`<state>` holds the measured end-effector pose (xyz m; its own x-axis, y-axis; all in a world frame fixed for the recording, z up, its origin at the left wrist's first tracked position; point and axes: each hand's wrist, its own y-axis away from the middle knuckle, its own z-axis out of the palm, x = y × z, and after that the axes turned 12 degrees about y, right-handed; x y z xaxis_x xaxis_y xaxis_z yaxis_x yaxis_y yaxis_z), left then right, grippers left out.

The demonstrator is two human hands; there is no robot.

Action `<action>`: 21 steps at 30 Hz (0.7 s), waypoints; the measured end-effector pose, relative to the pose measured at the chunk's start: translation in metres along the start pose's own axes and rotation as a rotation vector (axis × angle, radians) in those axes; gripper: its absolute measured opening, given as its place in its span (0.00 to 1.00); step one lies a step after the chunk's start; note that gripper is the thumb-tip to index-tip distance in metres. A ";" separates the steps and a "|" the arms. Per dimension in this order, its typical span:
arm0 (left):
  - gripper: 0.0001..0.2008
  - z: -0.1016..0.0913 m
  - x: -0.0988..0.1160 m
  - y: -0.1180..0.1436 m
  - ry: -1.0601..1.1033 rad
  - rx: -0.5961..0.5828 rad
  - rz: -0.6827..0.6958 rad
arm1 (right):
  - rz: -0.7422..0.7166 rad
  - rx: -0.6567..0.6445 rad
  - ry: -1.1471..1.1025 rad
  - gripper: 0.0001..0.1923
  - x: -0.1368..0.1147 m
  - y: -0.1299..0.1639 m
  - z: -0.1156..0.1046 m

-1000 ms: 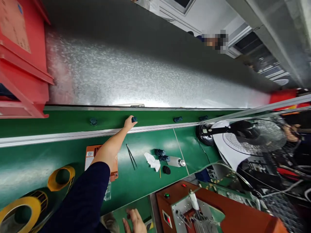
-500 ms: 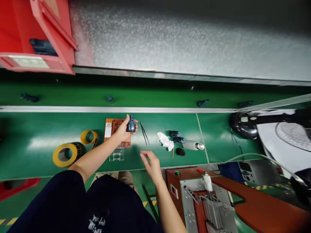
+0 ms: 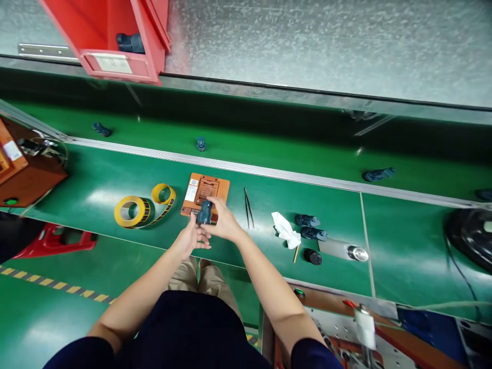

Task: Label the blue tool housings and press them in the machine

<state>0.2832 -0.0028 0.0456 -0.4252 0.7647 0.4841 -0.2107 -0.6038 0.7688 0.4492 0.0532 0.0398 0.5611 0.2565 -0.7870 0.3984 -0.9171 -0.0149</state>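
Note:
A small dark blue-black plastic part (image 3: 205, 212), shaped like a tool battery pack, is held between both my hands above the front of an orange fixture (image 3: 222, 188). My right hand (image 3: 226, 223) pinches it from the right, fingers at its top and thumb at its lower end. From the left, my left hand (image 3: 187, 241) has its thumb against the part, the other fingers half curled below it. The fixture has a recessed middle and white labels; its front edge is partly hidden. Black tweezers (image 3: 249, 207) lie to its right on the green bench.
A yellow label roll (image 3: 129, 211) trails its strip at left. To the right are a white tissue (image 3: 285, 228), dark parts (image 3: 307, 220), a black round cap (image 3: 312, 256) and a metal bottle (image 3: 344, 249). Beyond a rail, more parts sit on a green strip (image 3: 269, 159). A red bin (image 3: 123, 64) hangs above.
My right hand has come up from the bench edge to the dark part, which the left hand alone held before. The part is now lower, at the fixture's front. The view has swung left.

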 end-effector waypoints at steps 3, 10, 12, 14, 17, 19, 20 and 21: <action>0.32 -0.021 -0.010 0.003 -0.207 0.203 0.297 | 0.055 0.088 0.093 0.44 0.026 -0.048 0.004; 0.26 -0.063 -0.039 -0.005 -0.387 0.435 0.550 | -0.005 0.030 0.194 0.45 0.069 -0.082 0.012; 0.31 -0.068 -0.045 -0.008 -0.400 0.331 0.503 | -0.033 0.005 0.237 0.48 0.075 -0.079 0.014; 0.36 -0.069 -0.045 -0.006 -0.379 0.220 0.458 | -0.053 -0.028 0.312 0.50 0.078 -0.077 0.017; 0.27 -0.066 -0.031 0.010 -0.309 0.140 0.417 | -0.048 -0.022 0.397 0.44 0.081 -0.073 0.024; 0.22 -0.060 -0.013 0.021 -0.196 0.066 0.370 | -0.046 0.051 0.407 0.37 0.085 -0.066 0.027; 0.23 -0.056 -0.003 0.024 -0.123 0.019 0.347 | -0.032 0.117 0.407 0.33 0.088 -0.060 0.029; 0.26 -0.051 0.008 0.025 -0.049 -0.027 0.327 | 0.000 0.208 0.411 0.31 0.092 -0.051 0.029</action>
<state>0.2297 -0.0234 0.0475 -0.4315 0.5385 0.7238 -0.0935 -0.8247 0.5578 0.4593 0.1146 -0.0503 0.8191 0.3183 -0.4773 0.2685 -0.9479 -0.1714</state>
